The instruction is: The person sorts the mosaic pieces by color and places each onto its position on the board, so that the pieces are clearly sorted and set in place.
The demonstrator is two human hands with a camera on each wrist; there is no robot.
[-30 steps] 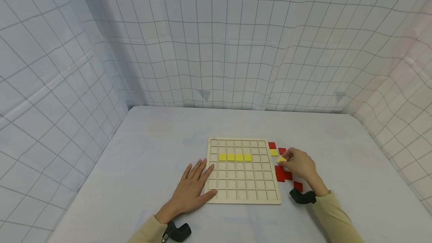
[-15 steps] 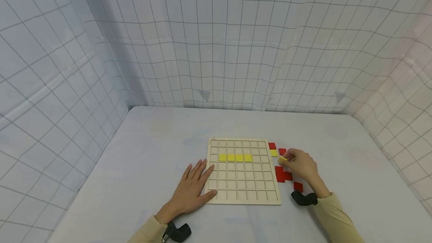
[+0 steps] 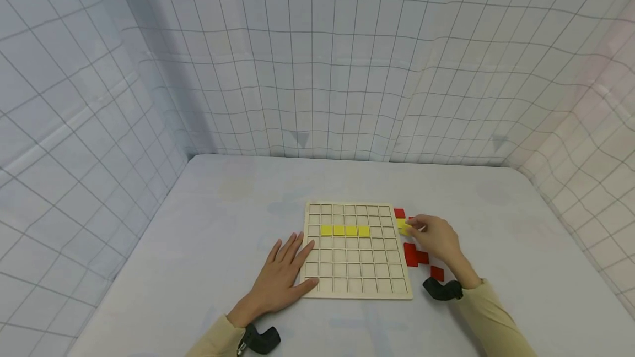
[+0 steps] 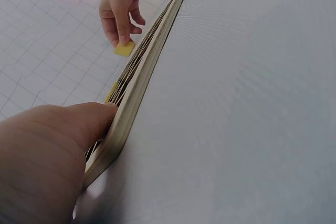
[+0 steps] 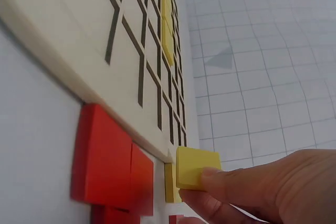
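Compared with half a second ago, the right hand (image 3: 436,237) and the yellow tile (image 5: 197,169) it pinches have shifted slightly left, toward the board; the left hand (image 3: 279,282) stays put. From the left, that left hand lies with its fingers straight and spread wide, its thumb and fingertips resting on the left side of the pale gridded board (image 3: 354,263), which lies flat on the white table (image 3: 248,191). Four yellow squares (image 3: 339,230) sit side by side in the board's third row from the far edge, in the second to fifth columns. Just beyond the right edge, a far red tile (image 3: 399,213) lies next to a loose yellow tile (image 5: 170,182). Nearer, a cluster of red tiles (image 3: 410,255) lies beside the same edge. Next comes the pinched tile, between the right thumb and fingers, just beside the loose yellow one; whether they touch is unclear. Farther right, a single red tile (image 3: 437,273) lies near the right wrist.
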